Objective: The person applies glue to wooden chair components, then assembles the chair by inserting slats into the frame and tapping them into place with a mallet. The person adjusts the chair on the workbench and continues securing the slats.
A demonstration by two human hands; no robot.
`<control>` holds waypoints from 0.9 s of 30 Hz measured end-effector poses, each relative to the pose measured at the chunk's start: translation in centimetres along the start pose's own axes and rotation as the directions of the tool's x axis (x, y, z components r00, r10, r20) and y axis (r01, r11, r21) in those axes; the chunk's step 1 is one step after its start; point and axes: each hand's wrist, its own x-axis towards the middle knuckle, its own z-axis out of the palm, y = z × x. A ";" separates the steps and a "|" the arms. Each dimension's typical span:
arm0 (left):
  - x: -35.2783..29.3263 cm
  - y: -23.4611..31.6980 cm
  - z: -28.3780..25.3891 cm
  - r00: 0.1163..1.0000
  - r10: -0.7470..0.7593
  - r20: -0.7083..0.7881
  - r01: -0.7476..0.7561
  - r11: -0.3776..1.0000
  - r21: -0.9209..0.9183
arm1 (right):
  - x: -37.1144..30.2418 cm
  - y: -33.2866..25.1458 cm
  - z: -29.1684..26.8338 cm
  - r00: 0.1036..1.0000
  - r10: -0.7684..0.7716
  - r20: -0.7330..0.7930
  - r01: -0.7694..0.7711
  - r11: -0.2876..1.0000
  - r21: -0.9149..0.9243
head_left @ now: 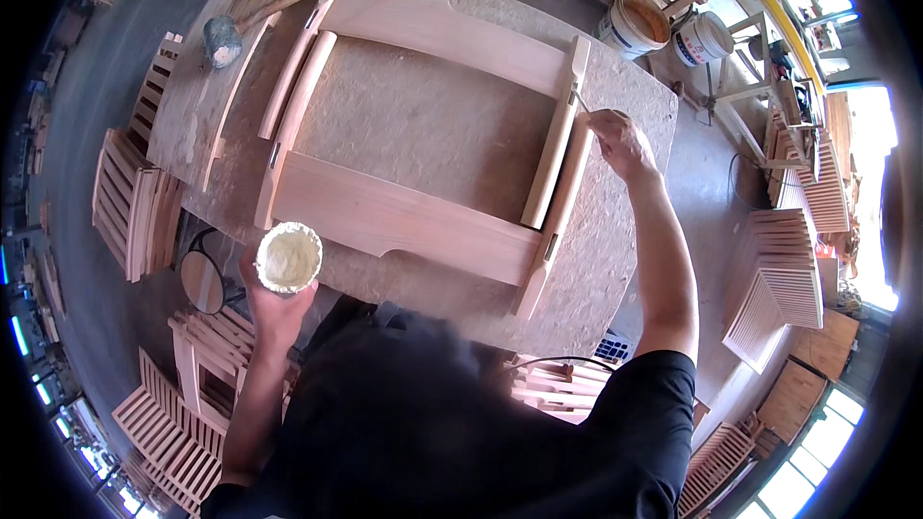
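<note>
The left hand [276, 308] is wrapped around a cup [316, 255] of pale paste [291, 258], its mouth turned up toward the viewer, and the forearm is extended upward from the lower left. The right arm is reached well forward, and a thin stick [582, 101] is pinched between the nearly closed fingers of the right hand [623, 144], its tip directed at the upper end of a side post. The wooden frame [413, 211] is laid flat on the table [423, 125], mostly between both grips, just beyond the cup.
</note>
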 end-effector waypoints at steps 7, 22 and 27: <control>-0.2 0.0 0.0 1.000 0.021 -0.002 -0.021 1.000 0.009 | -0.3 -1.2 -1.4 0.999 -0.022 0.035 0.020 0.999 0.045; -0.8 0.3 -0.2 0.998 0.055 0.017 -0.055 0.998 -0.020 | -1.3 -4.5 -2.2 0.984 0.178 -0.008 -0.169 0.945 0.280; -0.7 -0.1 0.3 0.996 0.081 0.024 -0.079 0.993 -0.084 | -3.1 -2.1 -1.3 0.876 0.480 0.050 -0.413 0.690 0.594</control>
